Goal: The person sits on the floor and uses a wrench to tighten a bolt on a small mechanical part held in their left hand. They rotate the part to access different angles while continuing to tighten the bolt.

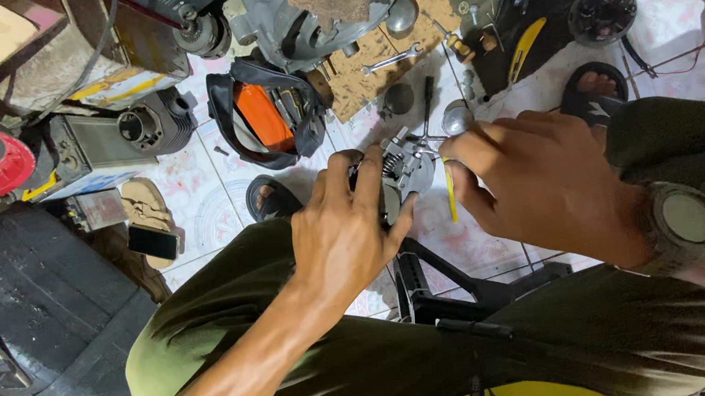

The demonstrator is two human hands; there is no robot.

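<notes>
The left hand (342,237) is clamping a small metal engine part (401,177) near centre; the right hand (541,184), at three o'clock, is pinching a yellow-handled tool (450,193). The part looks heavy, rigid, oily; best gripped by its body.

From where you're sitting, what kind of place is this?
Most likely a small motorcycle or engine repair shop, worked on the floor. An engine cylinder and a wrench lie on the tiled floor, a black seat sits nearby, and the left hand grips a small metal engine part.
</notes>
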